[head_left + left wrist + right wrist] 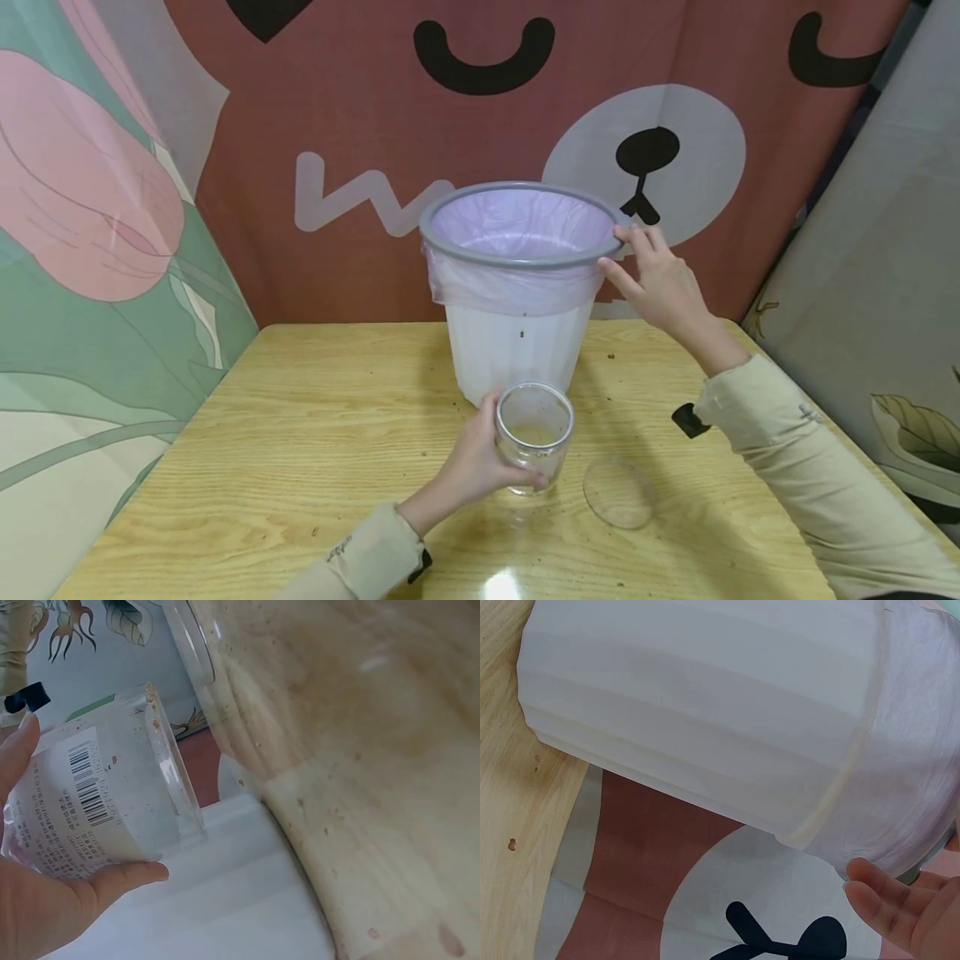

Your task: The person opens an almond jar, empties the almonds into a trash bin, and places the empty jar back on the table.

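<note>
My left hand (474, 462) holds a clear jar (553, 457) just in front of the bin, its mouth tipped toward the bin. A label with a barcode (90, 787) shows on the jar in the left wrist view, and brownish crumbs cling near its rim. The white trash bin (517, 358) stands upright on the table, lined with a thin lilac bag (517, 287) folded over its grey rim (525, 261). At the rim's right side my right hand (666, 287) grips it, thumb outside and fingers over the edge. A round clear lid (619, 493) lies flat right of the jar.
Small dark specks are scattered over the wooden table (322, 417). Behind its far edge hangs a printed cloth (360, 275) with a bear's face. Further patterned cloths flank the table on the left (97, 350) and right (847, 275).
</note>
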`<move>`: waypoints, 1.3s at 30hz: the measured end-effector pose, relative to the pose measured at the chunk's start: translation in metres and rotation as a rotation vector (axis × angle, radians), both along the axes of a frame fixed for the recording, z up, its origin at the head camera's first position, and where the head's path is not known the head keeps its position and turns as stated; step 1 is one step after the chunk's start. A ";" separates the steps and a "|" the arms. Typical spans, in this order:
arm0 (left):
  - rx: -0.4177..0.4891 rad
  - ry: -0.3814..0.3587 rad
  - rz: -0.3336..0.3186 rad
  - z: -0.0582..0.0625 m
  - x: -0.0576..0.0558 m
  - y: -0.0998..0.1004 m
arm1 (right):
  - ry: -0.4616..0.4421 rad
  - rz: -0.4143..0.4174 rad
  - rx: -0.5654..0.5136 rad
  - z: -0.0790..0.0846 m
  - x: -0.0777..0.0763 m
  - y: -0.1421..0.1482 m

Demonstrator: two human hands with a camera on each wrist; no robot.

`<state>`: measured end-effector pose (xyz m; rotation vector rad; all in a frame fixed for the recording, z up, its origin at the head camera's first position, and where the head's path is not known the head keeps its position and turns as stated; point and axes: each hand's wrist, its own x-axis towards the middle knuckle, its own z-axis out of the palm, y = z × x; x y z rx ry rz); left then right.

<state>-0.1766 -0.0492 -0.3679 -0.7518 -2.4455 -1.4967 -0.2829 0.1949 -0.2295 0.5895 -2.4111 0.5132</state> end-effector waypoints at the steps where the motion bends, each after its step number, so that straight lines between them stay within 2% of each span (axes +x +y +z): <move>1: 0.000 -0.009 -0.003 -0.001 0.000 0.000 | 0.002 0.000 0.000 0.000 0.000 0.000; 20: -0.017 -0.081 -0.021 -0.017 -0.002 0.002 | 0.023 0.020 -0.009 -0.001 -0.001 0.001; 33: -0.090 -0.059 -0.045 -0.023 -0.002 0.002 | 0.018 0.014 -0.006 0.000 0.000 0.000; 39: -0.092 -0.076 -0.050 -0.025 -0.003 0.001 | 0.013 0.012 -0.006 0.000 -0.001 0.001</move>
